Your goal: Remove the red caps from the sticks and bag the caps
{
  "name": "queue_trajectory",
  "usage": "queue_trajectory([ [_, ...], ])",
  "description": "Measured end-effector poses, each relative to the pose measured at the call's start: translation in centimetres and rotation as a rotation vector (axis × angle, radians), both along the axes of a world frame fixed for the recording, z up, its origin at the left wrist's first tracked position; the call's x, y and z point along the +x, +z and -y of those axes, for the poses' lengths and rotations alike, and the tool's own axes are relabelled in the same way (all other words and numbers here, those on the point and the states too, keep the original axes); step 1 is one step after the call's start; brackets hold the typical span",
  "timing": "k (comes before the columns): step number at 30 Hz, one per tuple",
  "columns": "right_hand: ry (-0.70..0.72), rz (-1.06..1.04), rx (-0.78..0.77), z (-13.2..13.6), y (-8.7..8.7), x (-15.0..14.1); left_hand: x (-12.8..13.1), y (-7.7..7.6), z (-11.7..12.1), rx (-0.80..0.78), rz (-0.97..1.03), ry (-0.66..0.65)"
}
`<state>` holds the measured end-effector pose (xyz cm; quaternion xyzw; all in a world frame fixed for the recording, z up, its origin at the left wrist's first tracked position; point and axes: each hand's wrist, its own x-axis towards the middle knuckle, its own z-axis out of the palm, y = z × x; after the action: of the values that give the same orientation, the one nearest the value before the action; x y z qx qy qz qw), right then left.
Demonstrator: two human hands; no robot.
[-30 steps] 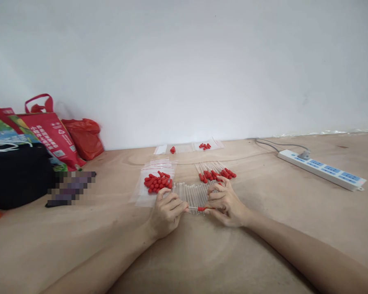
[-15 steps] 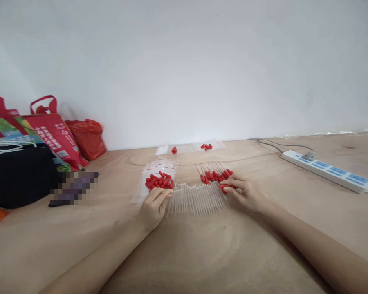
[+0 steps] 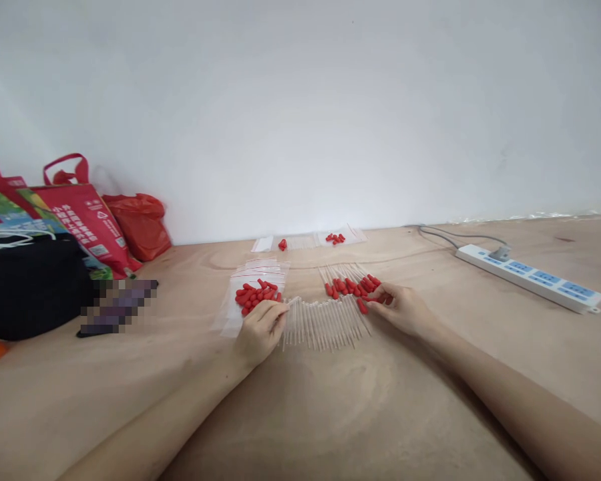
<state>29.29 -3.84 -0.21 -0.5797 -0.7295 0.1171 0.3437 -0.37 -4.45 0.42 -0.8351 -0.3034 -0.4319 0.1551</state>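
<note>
Thin clear glass tubes point(image 3: 325, 324) lie side by side in a row on the wooden table. My left hand point(image 3: 260, 331) is closed in a pinch at the row's left end, its fingertips on a glass tube point(image 3: 291, 304). At the right end, my right hand point(image 3: 398, 307) pinches a red rubber bulb point(image 3: 372, 299) between thumb and fingers. Another red bulb point(image 3: 362, 306) lies just left of that thumb. Behind the row, several droppers with red bulbs point(image 3: 348, 287) lie with their glass stems pointing away. A pile of loose red bulbs point(image 3: 254, 294) rests beyond my left hand.
Clear zip bags point(image 3: 228, 317) lie under the loose bulbs. More bulbs and tubes on bags point(image 3: 350, 234) are by the wall. A white power strip point(image 3: 528, 277) with a grey cable is at right. Red bags point(image 3: 137, 224) and a black bag point(image 3: 30, 287) stand at left.
My hands have moved apart from the dropper they held together at the row's middle. The left went to the row's left end, the right to the bulbs at right.
</note>
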Motion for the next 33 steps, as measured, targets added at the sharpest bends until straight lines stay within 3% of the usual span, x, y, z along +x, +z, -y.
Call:
queue_trajectory([
  [5,-0.028,-0.007,-0.007,-0.1,-0.4,-0.6,0.3,-0.3,0.3,-0.037,-0.081,-0.103],
  [13,-0.021,0.015,-0.026,0.0,-0.5,-0.7,0.3,-0.1,0.6,-0.256,-0.158,-0.168],
  [22,-0.082,0.027,-0.019,0.2,-0.2,-0.8,-2.8,1.1,0.3,-0.463,-0.469,-0.155],
  [29,-0.23,-0.015,0.027,-0.8,-0.3,0.0,-2.4,0.4,-1.1,-0.411,-0.52,-0.084],
  [33,-0.262,-0.015,0.104,-1.5,-0.6,0.5,-2.7,0.8,-1.1,-0.382,-0.562,-0.077],
])
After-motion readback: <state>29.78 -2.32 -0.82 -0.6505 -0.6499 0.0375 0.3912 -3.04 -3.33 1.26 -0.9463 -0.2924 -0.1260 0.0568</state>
